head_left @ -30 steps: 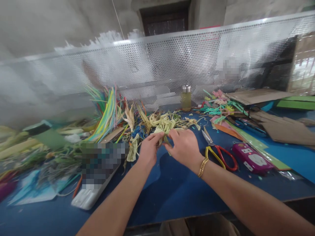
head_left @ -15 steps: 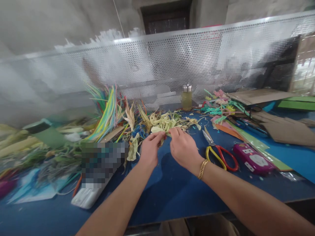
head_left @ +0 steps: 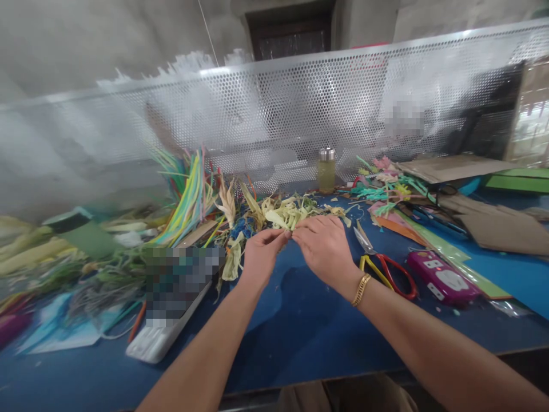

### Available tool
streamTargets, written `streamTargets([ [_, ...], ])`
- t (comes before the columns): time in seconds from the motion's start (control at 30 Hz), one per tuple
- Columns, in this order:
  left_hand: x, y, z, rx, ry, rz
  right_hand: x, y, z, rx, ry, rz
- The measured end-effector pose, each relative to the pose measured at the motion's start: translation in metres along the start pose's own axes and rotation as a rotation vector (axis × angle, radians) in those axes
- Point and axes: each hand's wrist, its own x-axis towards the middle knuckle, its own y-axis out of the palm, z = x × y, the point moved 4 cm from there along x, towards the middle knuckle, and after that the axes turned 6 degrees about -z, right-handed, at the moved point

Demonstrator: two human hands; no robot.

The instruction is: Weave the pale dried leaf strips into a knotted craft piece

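Observation:
Above the blue table, my left hand pinches a pale green piece of corn husk between thumb and fingertips. Its fingers are closed, and the husk's leafy end sticks out beyond them. My right hand, a gold bracelet at its wrist, closes on the same husk from the right, fingertips meeting those of the left. The back of the right hand hides how its fingers hold it. Just beyond the hands lies a heap of curled husk strips. Right of my right hand are scissors with red and yellow handles.
A purple box-shaped device, cardboard sheets and coloured craft flowers lie to the right. A lidded bottle stands at the back before a perforated metal screen. Coloured stems and a partly blurred-out pale device are left.
My right hand has turned more palm-down and its fingers have stretched forward over the husk. The left hand has shifted slightly, still pinching.

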Motion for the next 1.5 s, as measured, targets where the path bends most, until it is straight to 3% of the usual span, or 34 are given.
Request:
streamTargets([
  [0.17,0.000,0.001,-0.003,0.141,0.042,0.099,0.000,0.003,-0.010,0.102,0.074,0.035],
  [0.43,-0.003,0.006,-0.002,0.138,0.054,0.165,0.001,0.005,-0.021,0.198,0.172,0.027],
  [0.63,-0.004,0.007,-0.004,0.190,0.120,0.138,0.000,0.006,-0.023,0.316,0.299,0.043],
  [0.97,-0.007,0.009,0.000,0.096,0.071,0.148,-0.002,0.014,-0.029,0.442,0.502,0.161],
  [1.17,-0.004,0.009,0.004,0.195,0.087,0.212,-0.002,0.016,-0.029,0.454,0.455,0.088],
  [1.33,-0.007,0.010,0.001,0.227,0.068,0.234,-0.007,0.026,-0.030,0.470,0.425,0.119],
  [1.5,-0.005,0.012,0.002,0.302,0.117,0.327,-0.008,0.030,-0.029,0.438,0.389,0.126],
])
